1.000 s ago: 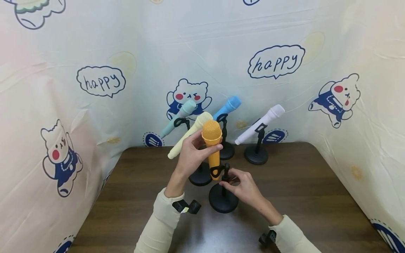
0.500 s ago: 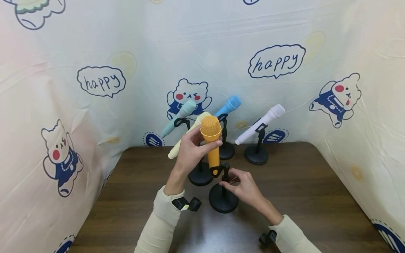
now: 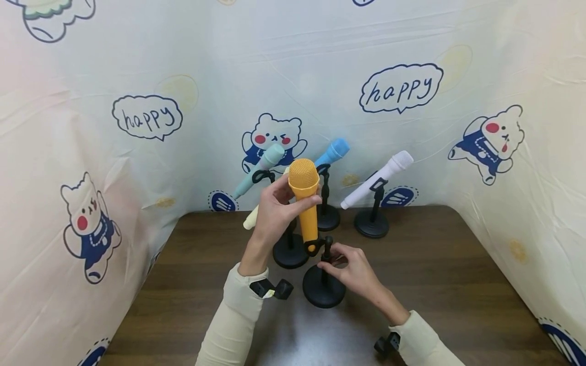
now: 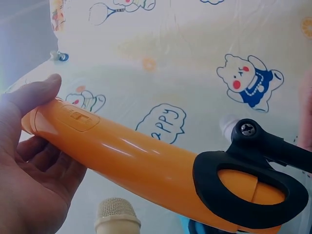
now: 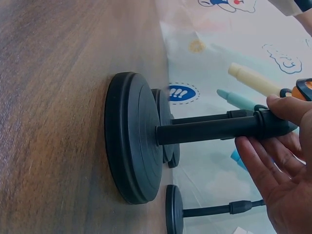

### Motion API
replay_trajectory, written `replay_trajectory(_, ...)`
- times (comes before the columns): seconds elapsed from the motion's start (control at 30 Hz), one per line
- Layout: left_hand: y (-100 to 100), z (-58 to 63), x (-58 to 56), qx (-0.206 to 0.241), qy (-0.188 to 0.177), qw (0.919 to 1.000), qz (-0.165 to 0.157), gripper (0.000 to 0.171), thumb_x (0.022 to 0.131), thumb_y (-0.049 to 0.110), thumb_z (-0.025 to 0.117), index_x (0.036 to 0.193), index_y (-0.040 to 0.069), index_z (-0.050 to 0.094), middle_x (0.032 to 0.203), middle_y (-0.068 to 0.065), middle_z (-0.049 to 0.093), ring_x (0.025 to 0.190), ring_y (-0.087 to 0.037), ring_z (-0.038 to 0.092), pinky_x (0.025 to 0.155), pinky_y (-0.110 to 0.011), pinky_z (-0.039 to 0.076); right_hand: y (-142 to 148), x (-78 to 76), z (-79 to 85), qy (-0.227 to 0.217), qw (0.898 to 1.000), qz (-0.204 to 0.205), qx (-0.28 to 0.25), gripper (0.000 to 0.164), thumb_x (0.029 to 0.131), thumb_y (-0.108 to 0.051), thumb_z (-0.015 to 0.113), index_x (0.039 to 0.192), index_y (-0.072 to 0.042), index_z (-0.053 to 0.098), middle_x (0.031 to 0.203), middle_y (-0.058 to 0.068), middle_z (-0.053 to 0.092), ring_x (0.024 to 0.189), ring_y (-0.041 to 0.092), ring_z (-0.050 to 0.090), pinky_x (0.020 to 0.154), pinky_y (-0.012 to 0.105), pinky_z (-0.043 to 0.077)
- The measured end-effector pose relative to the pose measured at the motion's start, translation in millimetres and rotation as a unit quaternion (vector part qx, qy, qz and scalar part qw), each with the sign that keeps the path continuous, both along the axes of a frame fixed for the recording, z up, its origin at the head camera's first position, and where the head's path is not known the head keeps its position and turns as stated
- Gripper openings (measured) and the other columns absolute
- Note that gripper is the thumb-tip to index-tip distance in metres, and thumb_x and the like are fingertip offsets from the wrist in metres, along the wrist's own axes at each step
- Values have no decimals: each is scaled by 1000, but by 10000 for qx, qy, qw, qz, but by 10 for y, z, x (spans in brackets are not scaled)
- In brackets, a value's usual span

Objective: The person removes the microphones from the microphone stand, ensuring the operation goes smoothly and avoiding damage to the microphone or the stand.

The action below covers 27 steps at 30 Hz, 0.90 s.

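My left hand (image 3: 276, 213) grips an orange microphone (image 3: 308, 218) just below its mesh head, thumb across the front. The microphone's lower end sits in the black ring clip (image 4: 202, 187) of a stand, as the left wrist view shows up close. With thumb and fingers my right hand (image 3: 350, 267) pinches the upper pole of that black microphone stand (image 5: 209, 130), at its collar. The stand's round base (image 3: 324, 287) rests flat on the table. Behind my left hand, a cream microphone (image 3: 251, 219) is mostly hidden.
Behind stand a mint microphone (image 3: 258, 170), a blue microphone (image 3: 333, 151) and a lilac microphone (image 3: 377, 179), tilted on black stands. The brown wooden table (image 3: 435, 264) meets a printed cloth backdrop (image 3: 206, 66) at the back and sides.
My left hand has moved slightly up and away, tilting the orange microphone's head upward so that it covers more of the cream one. My right hand and the stand's base have stayed put.
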<state>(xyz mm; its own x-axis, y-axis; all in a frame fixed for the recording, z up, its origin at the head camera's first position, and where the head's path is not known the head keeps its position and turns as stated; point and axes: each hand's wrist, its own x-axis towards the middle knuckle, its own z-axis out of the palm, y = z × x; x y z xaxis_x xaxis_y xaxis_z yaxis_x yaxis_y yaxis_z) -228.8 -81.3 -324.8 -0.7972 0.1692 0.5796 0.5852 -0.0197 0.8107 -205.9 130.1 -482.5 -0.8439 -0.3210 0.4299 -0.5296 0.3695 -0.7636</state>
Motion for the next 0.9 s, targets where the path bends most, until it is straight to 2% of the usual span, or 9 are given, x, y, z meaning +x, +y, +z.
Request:
replay_trajectory(0.2, 6, 48, 4, 215, 2, 9997, 90, 51, 90, -1, 79, 138, -4, 64, 125, -26, 74, 115, -28, 75, 106, -46, 59, -4, -11, -4, 10, 10000, 33, -20, 18, 91, -14, 87, 100, -13, 72, 94, 3, 77, 84, 13, 76, 73, 44, 67)
replay_trajectory(0.37, 19, 74, 6, 200, 14, 9997, 107, 49, 91, 0, 79, 138, -4, 64, 127, -24, 74, 115, -28, 75, 106, -45, 59, 2, -12, -6, 12, 10000, 41, -24, 18, 91, -15, 87, 100, -13, 72, 95, 3, 77, 85, 15, 77, 73, 42, 67)
replay_trajectory(0.53, 48, 83, 7, 92, 126, 9998, -110, 49, 92, 0, 78, 138, -4, 62, 125, -26, 73, 114, -30, 75, 105, -44, 59, 14, -1, 1, -62, 10000, -24, 46, 18, 90, -14, 87, 100, -14, 71, 95, 2, 77, 84, 13, 76, 74, 30, 66)
replay_trajectory(0.7, 55, 75, 18, 109, 150, 9996, -225, 48, 93, -1, 77, 138, -4, 62, 122, -29, 73, 111, -29, 75, 106, -45, 59, 20, 12, 2, -157, 9998, -50, 80, 18, 90, -14, 87, 99, -15, 71, 95, 2, 77, 84, 11, 76, 75, 27, 65)
replay_trajectory(0.8, 39, 83, 20, 244, 189, 9992, -250, 50, 96, 14, 81, 138, -5, 61, 119, -23, 75, 108, -20, 75, 105, -42, 60, 15, 11, 5, -202, 9998, -27, 57, 18, 90, -16, 87, 98, -16, 71, 93, 1, 77, 83, 10, 75, 75, 26, 65)
replay_trajectory(0.9, 20, 154, 20, 674, 317, 9963, -417, 69, 94, 39, 83, 138, -8, 57, 113, -9, 77, 101, -14, 75, 102, -37, 60, 9, 4, 14, -200, 9998, -12, 30, 18, 90, -18, 87, 97, -16, 71, 92, 0, 76, 82, 11, 76, 74, 26, 65)
